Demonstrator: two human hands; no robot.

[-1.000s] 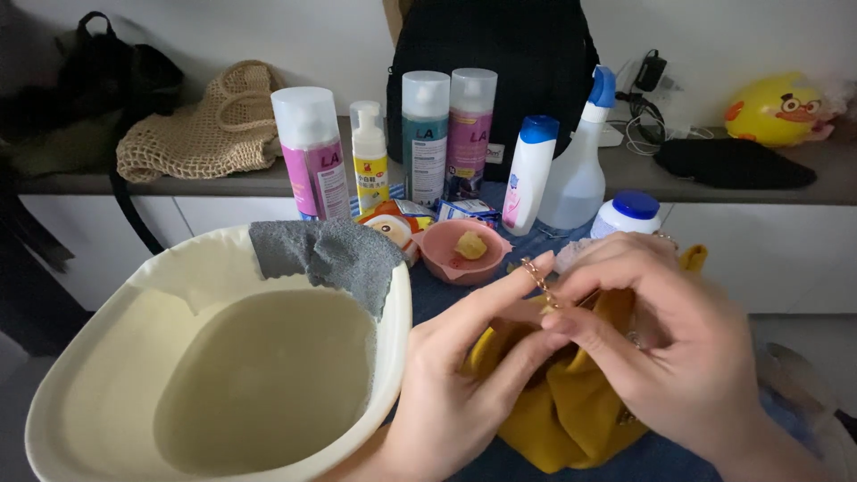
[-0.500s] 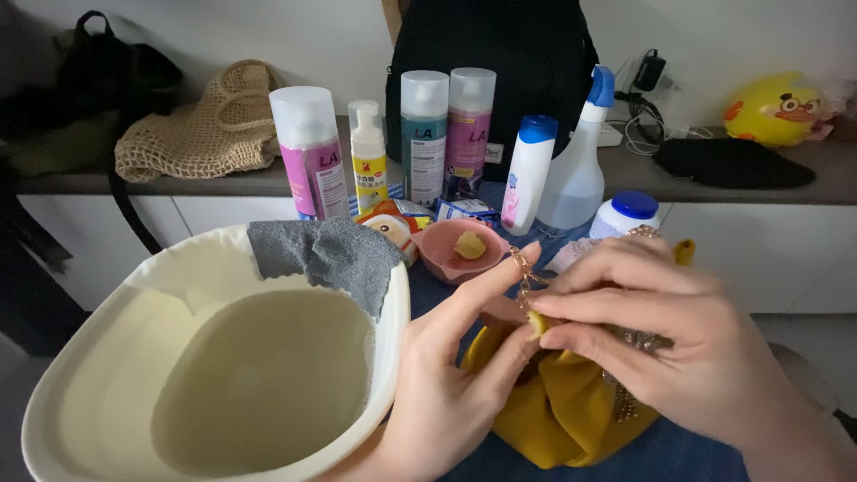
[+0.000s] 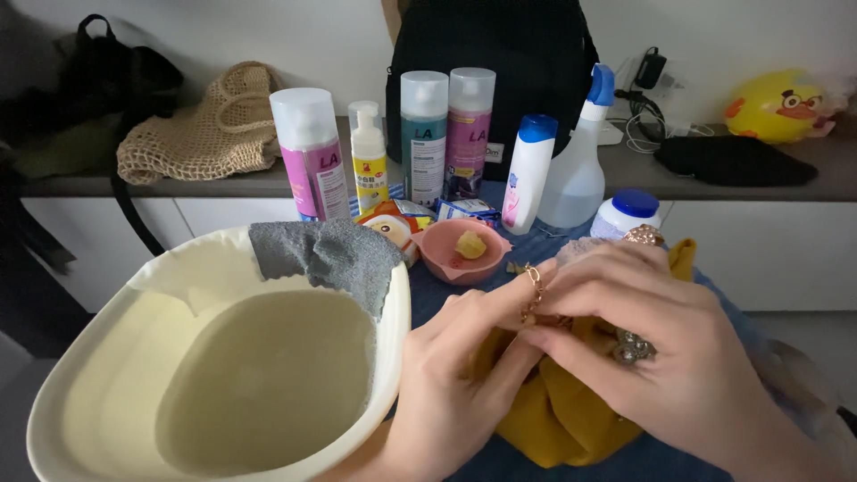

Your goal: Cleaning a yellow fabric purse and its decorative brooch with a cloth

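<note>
A mustard-yellow cloth point(image 3: 571, 411) lies bunched under both hands, just right of the basin. The left hand point(image 3: 455, 384) props it from below, its fingers point(image 3: 500, 308) pinched narrow on a small gold ring-like fitting point(image 3: 534, 284) at the cloth's top edge. The right hand point(image 3: 661, 348) covers the cloth from above, fingers closed on the same spot. Since a second ago both hands have dropped slightly and drawn tighter around the fitting, so the grip looks more settled. Beyond the fingers sits a pink bowl point(image 3: 460, 254) with a yellow lump. Left of them a cream basin point(image 3: 214, 375) holds cloudy water, a grey rag point(image 3: 330, 254) over its rim. Behind stand spray cans point(image 3: 312, 156) and bottles.
</note>
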